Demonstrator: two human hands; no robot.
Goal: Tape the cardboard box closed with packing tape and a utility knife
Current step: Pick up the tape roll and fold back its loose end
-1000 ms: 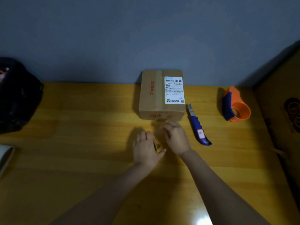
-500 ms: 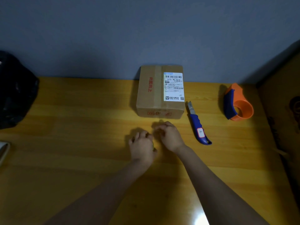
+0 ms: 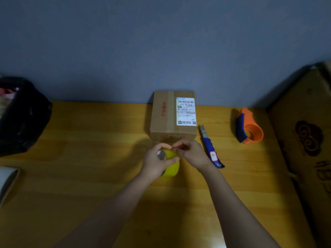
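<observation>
The roll of packing tape (image 3: pixel 171 163) stands on edge on the worktop (image 3: pixel 89 158), just in front of the cardboard box (image 3: pixel 172 115). The left hand (image 3: pixel 156 162) is wrapped around it, steadying it. The right hand (image 3: pixel 192 153) pinches at the roll's top, probably picking for the free end, though dim light hides it. Best to keep the roll still and lift the end evenly. The utility knife (image 3: pixel 211 148) lies just right.

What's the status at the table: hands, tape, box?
Left hand grips yellow tape roll; right hand picks at its edge. Cardboard box untouched behind. Utility knife beside, nothing blocking.
</observation>
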